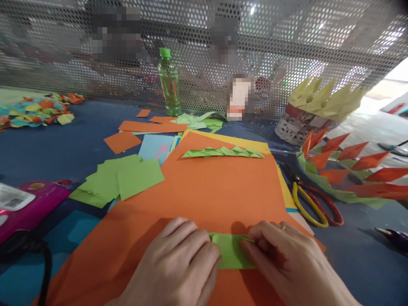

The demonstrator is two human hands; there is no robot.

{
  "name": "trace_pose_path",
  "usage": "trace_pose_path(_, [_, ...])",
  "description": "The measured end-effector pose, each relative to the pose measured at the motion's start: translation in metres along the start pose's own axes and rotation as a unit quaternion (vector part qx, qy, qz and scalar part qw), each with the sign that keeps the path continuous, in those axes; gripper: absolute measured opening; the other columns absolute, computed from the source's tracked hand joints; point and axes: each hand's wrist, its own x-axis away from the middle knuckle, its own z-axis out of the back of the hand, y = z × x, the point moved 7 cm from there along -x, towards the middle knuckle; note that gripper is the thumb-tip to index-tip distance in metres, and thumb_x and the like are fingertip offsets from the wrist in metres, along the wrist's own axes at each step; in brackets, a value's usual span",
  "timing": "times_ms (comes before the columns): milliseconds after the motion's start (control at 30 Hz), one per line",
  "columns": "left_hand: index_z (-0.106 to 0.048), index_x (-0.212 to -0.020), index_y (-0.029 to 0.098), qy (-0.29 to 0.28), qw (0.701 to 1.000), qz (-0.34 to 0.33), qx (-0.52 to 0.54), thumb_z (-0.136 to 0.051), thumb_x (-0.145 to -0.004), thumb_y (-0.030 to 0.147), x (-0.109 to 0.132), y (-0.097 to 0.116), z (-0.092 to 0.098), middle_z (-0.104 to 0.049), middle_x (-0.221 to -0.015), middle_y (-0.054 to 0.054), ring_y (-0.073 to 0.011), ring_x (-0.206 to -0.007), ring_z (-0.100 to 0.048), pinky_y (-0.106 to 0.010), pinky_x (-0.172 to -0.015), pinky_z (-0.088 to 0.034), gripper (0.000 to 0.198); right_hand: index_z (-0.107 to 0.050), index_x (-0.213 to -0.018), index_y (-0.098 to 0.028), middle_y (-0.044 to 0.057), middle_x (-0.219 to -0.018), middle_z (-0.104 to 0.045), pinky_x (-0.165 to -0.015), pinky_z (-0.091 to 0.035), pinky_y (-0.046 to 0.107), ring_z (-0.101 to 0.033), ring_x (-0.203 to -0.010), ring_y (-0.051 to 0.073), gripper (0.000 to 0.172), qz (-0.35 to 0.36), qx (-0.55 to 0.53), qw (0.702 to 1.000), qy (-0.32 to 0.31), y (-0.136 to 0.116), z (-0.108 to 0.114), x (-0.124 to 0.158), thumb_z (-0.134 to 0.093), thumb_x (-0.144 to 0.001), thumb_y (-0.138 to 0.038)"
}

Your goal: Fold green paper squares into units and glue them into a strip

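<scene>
A small piece of green paper (232, 253), which looks folded, lies on a large orange sheet (229, 191) between my two hands. My left hand (181, 263) rests curled over its left end, fingers closed against it. At the right end, my right hand (282, 255) pinches the paper's upper edge between thumb and forefinger. Farther up the orange sheet lies a strip of folded green paper with a zigzag edge (225, 152). Loose green paper squares (126, 176) overlap one another to the left of the sheet.
Scissors with yellow and red handles (314, 206) lie at right, beside an orange-and-green paper crown (350, 170). Behind stands a yellow-topped paper crown (328, 104). A green bottle (169, 85) stands before the perforated metal screen (194, 32). A pink device (38, 199) with a black cord is at left.
</scene>
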Motion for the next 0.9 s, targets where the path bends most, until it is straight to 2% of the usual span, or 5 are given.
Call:
trace_pose_path(167, [-0.061, -0.072, 0.019, 0.002, 1.000, -0.003, -0.010, -0.044, -0.096, 0.007, -0.0001, 0.0007, 0.0000, -0.059, -0.067, -0.002, -0.0171, -0.067, -0.059, -0.031, -0.070, -0.049, 0.031, -0.056, -0.079, -0.025, -0.006, -0.058, -0.061, -0.050, -0.043, 0.023, -0.059, -0.051, 0.013, 0.018, -0.003, -0.004, 1.000, 0.004, -0.0014, 0.0011, -0.0012, -0.056, -0.097, -0.030])
trace_pose_path(733, [-0.064, -0.078, 0.019, 0.004, 1.000, 0.000, -0.003, -0.044, -0.097, 0.008, 0.0001, -0.0003, 0.0012, -0.061, -0.071, -0.002, -0.0183, -0.072, -0.061, -0.034, -0.077, -0.051, 0.030, -0.052, -0.081, -0.025, -0.006, -0.060, -0.058, -0.051, -0.040, 0.025, -0.057, -0.053, 0.014, 0.017, 0.007, 0.010, 1.000, 0.012, -0.0033, 0.0015, 0.0008, -0.056, -0.098, -0.027])
trace_pose_path(900, [-0.064, -0.079, 0.019, 0.004, 1.000, -0.004, -0.002, -0.043, -0.097, 0.007, 0.0011, 0.0003, 0.0003, -0.061, -0.070, -0.002, -0.0179, -0.072, -0.061, -0.032, -0.074, -0.051, 0.031, -0.051, -0.081, -0.025, -0.006, -0.060, -0.057, -0.051, -0.039, 0.025, -0.056, -0.052, 0.014, 0.017, 0.015, 0.018, 1.000, 0.013, -0.0043, -0.0004, 0.0005, -0.054, -0.098, -0.026])
